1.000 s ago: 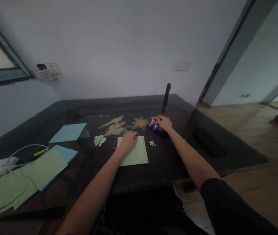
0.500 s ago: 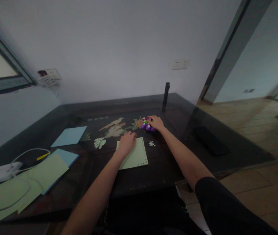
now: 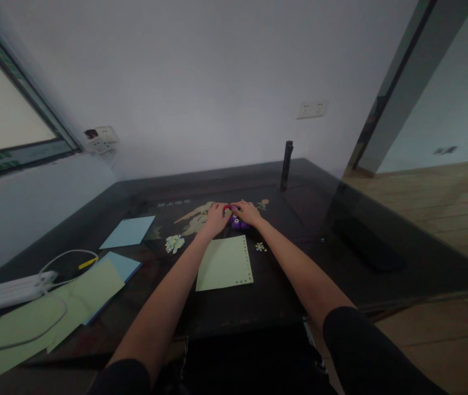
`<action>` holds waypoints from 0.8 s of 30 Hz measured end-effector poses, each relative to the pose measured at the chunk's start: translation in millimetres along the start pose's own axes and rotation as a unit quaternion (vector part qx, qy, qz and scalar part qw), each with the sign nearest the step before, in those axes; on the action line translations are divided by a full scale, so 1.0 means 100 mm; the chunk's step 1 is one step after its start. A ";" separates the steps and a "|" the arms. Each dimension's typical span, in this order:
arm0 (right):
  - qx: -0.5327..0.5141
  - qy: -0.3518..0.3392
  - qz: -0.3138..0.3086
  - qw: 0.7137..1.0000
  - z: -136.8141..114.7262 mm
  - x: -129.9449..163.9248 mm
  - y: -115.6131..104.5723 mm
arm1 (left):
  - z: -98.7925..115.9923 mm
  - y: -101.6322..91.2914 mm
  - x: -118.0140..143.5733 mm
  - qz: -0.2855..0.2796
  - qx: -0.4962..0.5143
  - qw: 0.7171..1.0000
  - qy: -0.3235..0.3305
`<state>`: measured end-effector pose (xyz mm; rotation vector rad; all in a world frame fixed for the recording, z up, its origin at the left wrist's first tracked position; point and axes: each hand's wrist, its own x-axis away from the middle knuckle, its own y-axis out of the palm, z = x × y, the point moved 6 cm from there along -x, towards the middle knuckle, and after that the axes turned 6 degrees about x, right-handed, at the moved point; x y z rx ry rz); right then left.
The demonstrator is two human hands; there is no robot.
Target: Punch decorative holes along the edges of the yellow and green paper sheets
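A tight cluster of small purple and red craft punches [image 3: 237, 222] with round white eye-like spots sits mid-table, partly hidden by my hands. Curled round its left side is my left hand [image 3: 217, 218], fingers against the red part. From the right, my right hand [image 3: 247, 213] closes over the cluster's top and far side. Just nearer to me lies a pale green sheet [image 3: 225, 264], with small holes punched along its right edge and lower right corner. Small cut-out paper bits form a pile [image 3: 174, 243] left of the sheet, and a few more bits [image 3: 260, 247] lie to its right.
Blue paper [image 3: 129, 232] and overlapping green sheets [image 3: 88, 291] lie at left, beside a white power strip [image 3: 15, 291] with its cable. A black cylinder [image 3: 286, 165] stands upright at the back right. A dark flat object [image 3: 367, 244] rests at right.
My left hand has left the green sheet and joined my right hand at the punches. The cluster has shifted left relative to the sheet. The camera view has turned slightly left.
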<state>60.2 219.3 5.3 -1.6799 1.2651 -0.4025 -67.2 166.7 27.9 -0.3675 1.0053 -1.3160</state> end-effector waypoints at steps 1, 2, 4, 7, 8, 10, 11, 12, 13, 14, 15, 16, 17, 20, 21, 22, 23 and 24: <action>-0.040 -0.016 0.010 0.999 -0.04 -0.01 0.00 | -0.07 0.02 -0.08 0.008 -0.004 1.000 -0.013; -0.084 -0.027 0.025 0.996 -0.06 -0.01 -0.02 | -0.13 0.05 -0.14 0.009 -0.009 1.000 -0.017; -0.159 -0.029 0.065 0.985 -0.04 -0.01 -0.08 | -0.23 0.11 -0.22 0.007 -0.013 1.000 -0.016; -0.183 -0.021 0.116 0.976 0.01 0.07 -0.16 | -0.31 0.20 -0.26 -0.019 -0.041 0.999 0.008; -0.166 -0.032 0.118 0.979 0.00 0.11 -0.16 | -0.32 0.23 -0.28 -0.030 -0.055 0.998 0.016; -0.107 -0.072 0.101 0.986 -0.08 0.21 -0.11 | -0.31 0.28 -0.32 -0.060 -0.077 0.995 0.033; -0.073 -0.091 0.086 0.989 -0.13 0.26 -0.06 | -0.30 0.30 -0.34 -0.080 -0.083 0.992 0.046; -0.038 -0.103 0.072 0.991 -0.17 0.30 0.00 | -0.29 0.33 -0.36 -0.101 -0.087 0.989 0.060; -0.006 -0.109 0.062 0.992 -0.20 0.34 0.05 | -0.27 0.35 -0.37 -0.119 -0.089 0.986 0.072; 0.020 -0.106 0.055 0.993 -0.21 0.36 0.09 | -0.26 0.37 -0.38 -0.130 -0.090 0.984 0.082; 0.038 -0.096 0.049 0.993 -0.20 0.36 0.12 | -0.26 0.37 -0.39 -0.134 -0.092 0.983 0.086; 0.050 -0.082 0.043 0.994 -0.18 0.36 0.14 | -0.27 0.36 -0.39 -0.131 -0.092 0.983 0.087; 0.057 -0.071 0.038 0.995 -0.16 0.35 0.15 | -0.29 0.35 -0.38 -0.125 -0.092 0.984 0.085; 0.053 -0.068 0.018 0.996 -0.07 0.30 0.13 | -0.37 0.29 -0.33 -0.104 -0.088 0.987 0.079; 0.049 -0.076 0.012 0.996 -0.05 0.28 0.11 | -0.41 0.27 -0.31 -0.097 -0.086 0.989 0.076; 0.044 -0.084 0.006 0.995 -0.03 0.28 0.10 | -0.45 0.24 -0.29 -0.089 -0.085 0.990 0.072; 0.040 -0.090 0.003 0.995 -0.01 0.28 0.08 | -0.48 0.22 -0.27 -0.081 -0.084 0.991 0.067; 0.039 -0.092 0.003 0.995 0.01 0.28 0.06 | -0.51 0.20 -0.26 -0.076 -0.083 0.992 0.064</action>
